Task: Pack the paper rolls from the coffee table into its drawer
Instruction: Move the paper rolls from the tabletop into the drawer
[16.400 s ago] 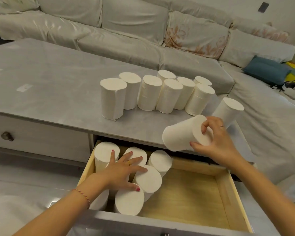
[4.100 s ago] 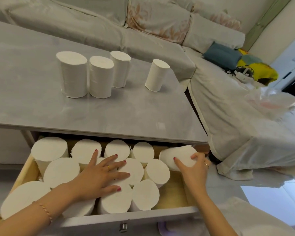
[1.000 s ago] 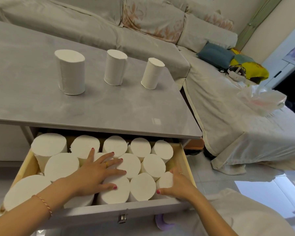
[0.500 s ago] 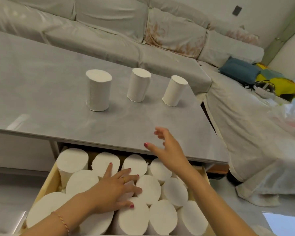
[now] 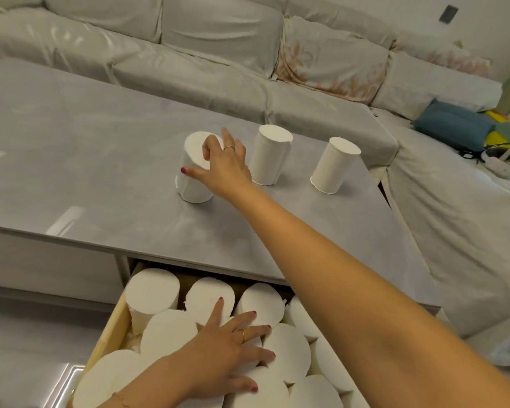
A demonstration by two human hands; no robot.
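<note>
Three white paper rolls stand on the grey coffee table (image 5: 100, 178). My right hand (image 5: 223, 166) grips the leftmost roll (image 5: 193, 172) from its top, and that roll tilts toward me. The middle roll (image 5: 270, 154) and the right roll (image 5: 333, 164) stand apart from my hand. Below the table edge the wooden drawer (image 5: 112, 322) is pulled out and holds several upright white rolls (image 5: 153, 291). My left hand (image 5: 227, 346) rests flat with spread fingers on the tops of those rolls.
A pale covered sofa (image 5: 218, 54) runs behind the table and bends round its right side. A blue cushion (image 5: 451, 125) and a yellow item lie on it at far right. Pale floor shows left of the drawer.
My right hand has reached from above the drawer across the table and taken hold of the leftmost roll, which now tilts. My left hand stays on the drawer rolls.
</note>
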